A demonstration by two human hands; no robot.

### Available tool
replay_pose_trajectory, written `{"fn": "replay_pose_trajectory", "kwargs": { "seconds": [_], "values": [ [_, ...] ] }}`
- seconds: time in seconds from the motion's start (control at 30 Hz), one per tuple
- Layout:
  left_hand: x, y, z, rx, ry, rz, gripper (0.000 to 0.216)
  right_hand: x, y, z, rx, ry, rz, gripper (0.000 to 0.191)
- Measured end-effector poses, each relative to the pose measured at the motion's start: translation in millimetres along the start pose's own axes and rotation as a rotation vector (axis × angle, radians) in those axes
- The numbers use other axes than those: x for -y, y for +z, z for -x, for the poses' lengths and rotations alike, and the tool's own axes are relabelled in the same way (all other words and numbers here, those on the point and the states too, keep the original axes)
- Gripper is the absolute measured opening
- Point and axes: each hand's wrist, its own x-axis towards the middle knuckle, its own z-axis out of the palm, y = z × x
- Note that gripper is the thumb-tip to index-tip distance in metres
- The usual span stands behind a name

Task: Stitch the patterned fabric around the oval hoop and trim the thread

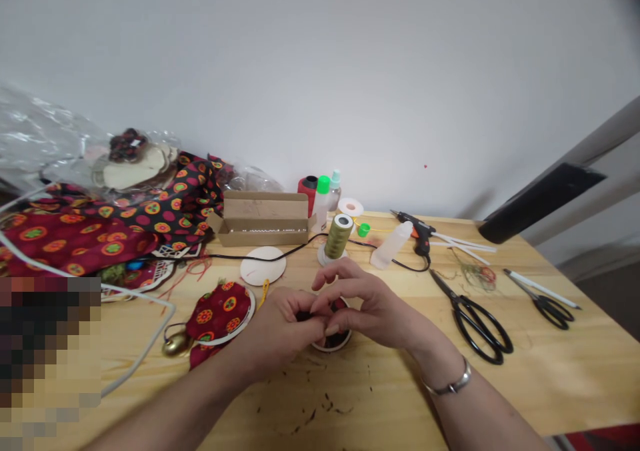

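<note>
My left hand and my right hand meet at the middle of the table, over a small round disc with dark fabric on it and a white rim. The left fingers are closed on the disc's upper left side. With thumb and forefinger my right hand pinches at the fabric; its other fingers are bent above. Much of the disc is hidden under the fingers. To the left lies a red patterned fabric round with a white edge, beside a brass bell. A green thread spool stands just behind my hands.
Large scissors, small scissors and a glue gun lie on the right. A white bottle leans near a black cord. Behind are a cardboard box and patterned cloth. Dark scraps lie in front.
</note>
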Motion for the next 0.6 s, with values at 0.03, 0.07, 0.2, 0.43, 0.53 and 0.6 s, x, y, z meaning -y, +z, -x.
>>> {"fn": "replay_pose_trajectory", "kwargs": {
  "seconds": [0.03,0.07,0.2,0.43,0.53,0.6],
  "values": [
    [-0.3,0.1,0.2,-0.011,-0.008,0.005,0.017,0.3,0.5,-0.6,-0.020,-0.005,0.013,0.014],
    [-0.7,0.1,0.4,-0.021,-0.016,0.007,0.017,0.5,1.1,-1.2,-0.044,-0.010,0.023,0.012],
    [-4.3,0.3,0.7,-0.052,-0.030,-0.010,0.018,0.4,3.6,-3.1,-0.120,-0.037,0.024,0.006],
    [-5.4,0.4,1.6,-0.076,-0.002,-0.020,0.019,0.0,5.7,-3.5,-0.172,-0.032,-0.010,0.006],
    [-1.9,-1.2,2.4,-0.075,0.022,-0.043,0.019,-0.5,7.3,-3.5,-0.206,-0.029,-0.012,0.008],
    [-0.5,-2.3,2.4,-0.087,0.038,-0.056,0.019,-1.1,8.5,-3.6,-0.232,-0.034,-0.019,0.011]
  ]
}}
